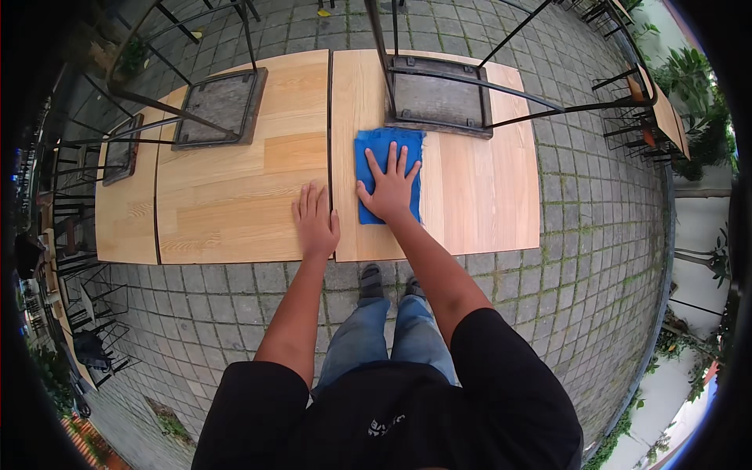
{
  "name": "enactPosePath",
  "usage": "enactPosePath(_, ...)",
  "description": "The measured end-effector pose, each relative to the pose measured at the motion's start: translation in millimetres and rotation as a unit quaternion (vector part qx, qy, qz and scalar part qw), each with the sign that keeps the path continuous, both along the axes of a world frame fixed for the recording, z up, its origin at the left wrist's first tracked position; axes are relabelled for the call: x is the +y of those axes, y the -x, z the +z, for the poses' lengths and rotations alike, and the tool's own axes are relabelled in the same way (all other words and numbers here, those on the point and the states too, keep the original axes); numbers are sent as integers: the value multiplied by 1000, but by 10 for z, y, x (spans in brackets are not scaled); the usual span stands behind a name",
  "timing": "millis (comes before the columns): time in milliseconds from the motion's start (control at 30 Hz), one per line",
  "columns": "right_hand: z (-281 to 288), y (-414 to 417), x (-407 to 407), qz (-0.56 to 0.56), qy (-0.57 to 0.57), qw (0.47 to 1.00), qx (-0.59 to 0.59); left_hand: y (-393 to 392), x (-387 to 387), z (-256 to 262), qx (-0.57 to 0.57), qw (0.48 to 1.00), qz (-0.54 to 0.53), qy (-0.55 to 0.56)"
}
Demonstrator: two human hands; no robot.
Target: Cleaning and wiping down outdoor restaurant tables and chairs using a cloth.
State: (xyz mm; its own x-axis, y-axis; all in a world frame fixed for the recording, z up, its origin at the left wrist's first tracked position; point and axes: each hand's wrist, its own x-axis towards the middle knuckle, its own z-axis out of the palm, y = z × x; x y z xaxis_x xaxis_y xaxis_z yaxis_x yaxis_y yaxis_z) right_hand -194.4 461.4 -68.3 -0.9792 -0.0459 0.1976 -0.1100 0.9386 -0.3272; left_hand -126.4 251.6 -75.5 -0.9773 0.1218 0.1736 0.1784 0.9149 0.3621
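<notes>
My right hand lies flat, fingers spread, on a folded blue cloth with frayed edges. The cloth rests on the right wooden tabletop, close to the seam with the tabletop beside it. My left hand rests palm down on the middle wooden tabletop, near its front edge and just left of the seam, with nothing in it. Beyond the cloth, an upturned stool sits seat-down on the right tabletop, its metal legs pointing up; the cloth's far edge is close against its seat.
Another upturned stool stands on the middle tabletop, and a third on the left tabletop. Their metal legs reach up and outward. Grey paving blocks surround the tables. More tables and stools stand at far left and upper right.
</notes>
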Motion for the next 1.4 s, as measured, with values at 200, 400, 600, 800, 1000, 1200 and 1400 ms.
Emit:
enactPosePath(200, 27, -792, -460, 68, 45, 995, -54, -1, -92, -73, 2, 1000, 7, -27)
enactPosePath(400, 125, -1216, 289, 55, 25, 994, -86, -20, -94, 66, -7, 1000, 9, -7)
enactPosePath(600, 7, -380, 591, -28, -3, 999, -37, -17, -82, 116, -11, 1000, 5, 16)
enactPosePath(800, 10, 200, -45, -15, -8, 1000, -4, 45, 32, 79, 3, 1000, -3, 3)
enactPosePath(1000, 88, -639, -219, 106, 47, 992, -51, 16, -28, 58, 9, 1000, 1, -3)
enactPosePath(1200, 188, -1282, 793, 27, 27, 995, -93, -6, -67, 86, -1, 1000, 4, 0)
enactPosePath(1400, 93, -611, 1326, -60, -14, 997, -50, -4, -41, 99, -5, 1000, 6, 5)
